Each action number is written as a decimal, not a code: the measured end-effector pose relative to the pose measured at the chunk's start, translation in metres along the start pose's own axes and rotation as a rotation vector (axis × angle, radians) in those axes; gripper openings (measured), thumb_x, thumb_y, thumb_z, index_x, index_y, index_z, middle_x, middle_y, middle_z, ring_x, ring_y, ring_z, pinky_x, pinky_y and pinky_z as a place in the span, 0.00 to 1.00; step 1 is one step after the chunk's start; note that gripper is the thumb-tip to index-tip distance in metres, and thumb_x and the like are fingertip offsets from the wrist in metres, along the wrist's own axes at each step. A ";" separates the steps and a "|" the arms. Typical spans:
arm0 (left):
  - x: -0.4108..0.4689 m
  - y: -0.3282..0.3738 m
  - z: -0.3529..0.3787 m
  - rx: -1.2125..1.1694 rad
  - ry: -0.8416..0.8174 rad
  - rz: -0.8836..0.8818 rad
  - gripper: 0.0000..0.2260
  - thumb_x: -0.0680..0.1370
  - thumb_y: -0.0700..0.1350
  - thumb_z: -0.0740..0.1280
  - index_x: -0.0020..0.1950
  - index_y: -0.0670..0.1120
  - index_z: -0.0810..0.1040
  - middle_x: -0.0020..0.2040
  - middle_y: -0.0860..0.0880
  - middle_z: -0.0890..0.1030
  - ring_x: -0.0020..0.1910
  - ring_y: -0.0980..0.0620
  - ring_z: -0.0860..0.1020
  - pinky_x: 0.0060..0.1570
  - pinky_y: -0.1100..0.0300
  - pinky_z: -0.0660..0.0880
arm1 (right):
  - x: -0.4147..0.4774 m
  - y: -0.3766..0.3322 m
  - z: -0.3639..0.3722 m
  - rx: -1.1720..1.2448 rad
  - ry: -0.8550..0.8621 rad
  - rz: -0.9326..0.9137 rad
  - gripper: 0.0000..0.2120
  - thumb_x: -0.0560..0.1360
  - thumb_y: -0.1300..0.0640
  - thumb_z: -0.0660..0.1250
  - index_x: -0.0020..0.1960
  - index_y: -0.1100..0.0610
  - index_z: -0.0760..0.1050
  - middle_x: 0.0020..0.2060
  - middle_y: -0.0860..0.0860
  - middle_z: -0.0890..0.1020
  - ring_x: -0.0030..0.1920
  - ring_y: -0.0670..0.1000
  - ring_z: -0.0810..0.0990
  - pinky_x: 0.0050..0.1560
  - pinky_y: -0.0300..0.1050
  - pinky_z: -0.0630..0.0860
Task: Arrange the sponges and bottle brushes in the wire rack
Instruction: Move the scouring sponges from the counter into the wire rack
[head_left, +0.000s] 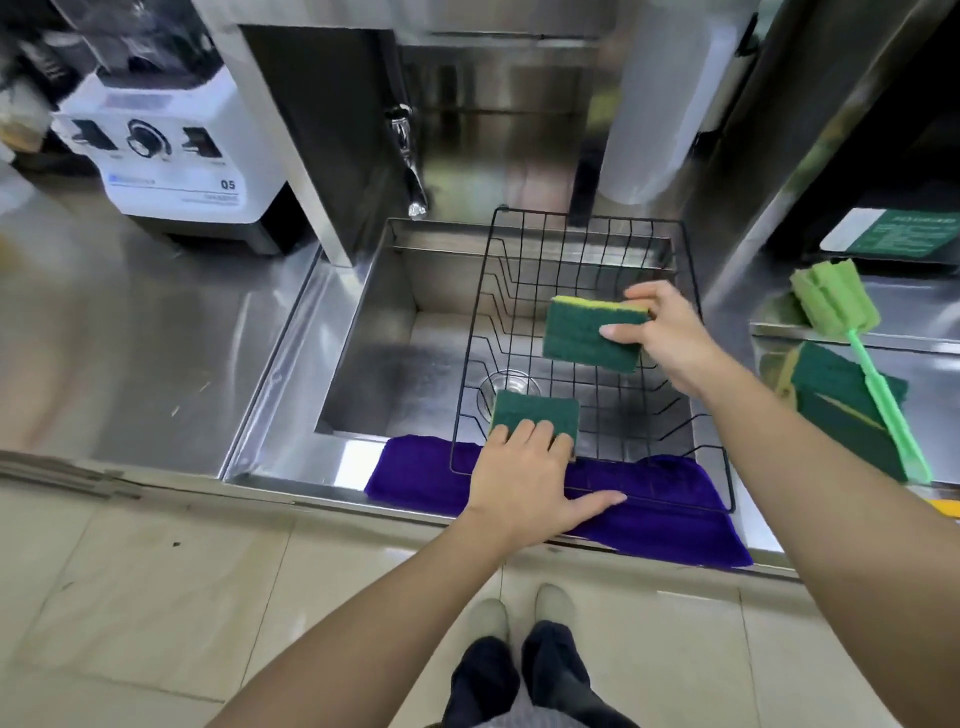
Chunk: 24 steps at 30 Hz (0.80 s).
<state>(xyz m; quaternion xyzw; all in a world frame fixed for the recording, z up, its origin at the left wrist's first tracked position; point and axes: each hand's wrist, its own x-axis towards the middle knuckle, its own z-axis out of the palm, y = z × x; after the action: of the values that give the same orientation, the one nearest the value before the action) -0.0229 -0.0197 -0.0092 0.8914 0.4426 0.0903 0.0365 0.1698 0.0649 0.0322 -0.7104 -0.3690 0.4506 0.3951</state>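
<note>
Head view: two hands (524, 483) (670, 338), one sponge (535, 413) (582, 332) each; one bottle brush (836, 301).

Perhaps four sponges (592, 335), one brush (836, 301), one rack (587, 244).

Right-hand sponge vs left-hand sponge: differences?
The right-hand sponge is pinched by the right hand above the wire rack; the left-hand sponge sits low at the rack's near corner under the flat fingers of the left hand. The right-hand sponge shows a yellow edge; the left-hand sponge shows only green. Both have dark green scouring faces.
</note>
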 end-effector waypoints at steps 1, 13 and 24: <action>0.000 0.000 -0.001 0.002 -0.014 -0.002 0.34 0.70 0.73 0.52 0.42 0.43 0.77 0.41 0.46 0.78 0.42 0.46 0.74 0.43 0.52 0.70 | 0.002 0.002 0.008 -0.008 -0.010 0.024 0.23 0.71 0.66 0.72 0.63 0.61 0.70 0.54 0.53 0.74 0.53 0.51 0.74 0.38 0.35 0.71; -0.001 0.000 0.003 -0.017 0.002 0.002 0.34 0.70 0.72 0.51 0.44 0.43 0.77 0.42 0.46 0.78 0.43 0.46 0.75 0.42 0.52 0.73 | 0.023 0.031 0.048 -0.013 -0.247 0.214 0.18 0.74 0.67 0.68 0.63 0.69 0.74 0.46 0.56 0.81 0.47 0.53 0.79 0.47 0.42 0.75; 0.000 0.003 0.008 -0.004 0.028 0.055 0.30 0.71 0.70 0.55 0.41 0.43 0.76 0.39 0.47 0.76 0.39 0.46 0.73 0.40 0.53 0.70 | 0.020 0.031 0.052 -0.523 -0.191 -0.013 0.21 0.75 0.56 0.68 0.66 0.61 0.73 0.65 0.58 0.75 0.65 0.57 0.73 0.64 0.47 0.68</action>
<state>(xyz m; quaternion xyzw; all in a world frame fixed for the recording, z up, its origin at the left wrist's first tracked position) -0.0190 -0.0208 -0.0169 0.9019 0.4180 0.1045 0.0297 0.1333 0.0814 -0.0170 -0.7403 -0.5128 0.4024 0.1647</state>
